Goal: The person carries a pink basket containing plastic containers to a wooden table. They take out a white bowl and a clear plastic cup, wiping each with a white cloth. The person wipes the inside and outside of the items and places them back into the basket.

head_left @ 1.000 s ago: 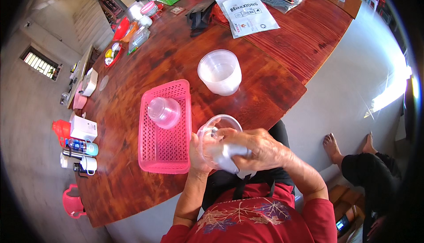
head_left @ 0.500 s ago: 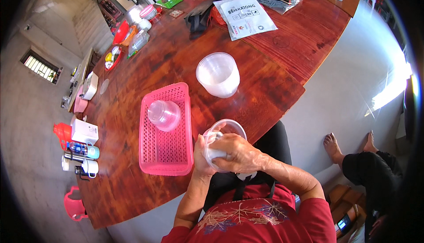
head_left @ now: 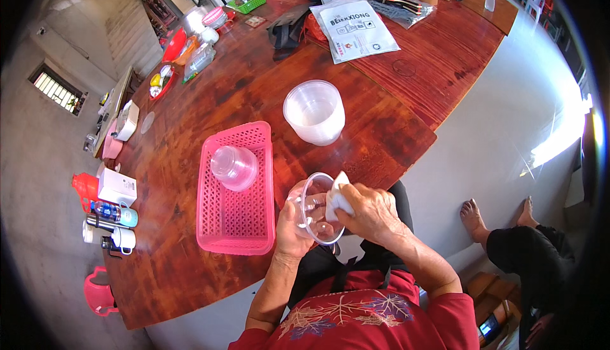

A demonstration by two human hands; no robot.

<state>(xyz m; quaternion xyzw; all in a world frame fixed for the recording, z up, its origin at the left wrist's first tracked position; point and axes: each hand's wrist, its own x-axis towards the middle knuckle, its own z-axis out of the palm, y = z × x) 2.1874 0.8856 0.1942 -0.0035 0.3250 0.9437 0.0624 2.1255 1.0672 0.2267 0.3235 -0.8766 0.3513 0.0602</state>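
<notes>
My left hand is wrapped round the outside of a clear plastic bowl, tilted with its mouth toward the right. In my right hand a folded white cloth or tissue is pinched, held at the bowl's rim and partly hidden by my fingers. To the left on the table lies a pink perforated basket; clear plastic bowls, stacked upside down, sit in it. Beyond my hands stands a stack of clear plastic bowls, mouth up.
The reddish wooden table ends just right of my hands. Mugs and bottles stand along its left edge. A white printed package and a green basket lie at the back. Another person's bare feet are on the floor at right.
My right hand has come out of the bowl toward the right, bringing the white cloth to the rim. The bowl has tilted more to the side in my left hand.
</notes>
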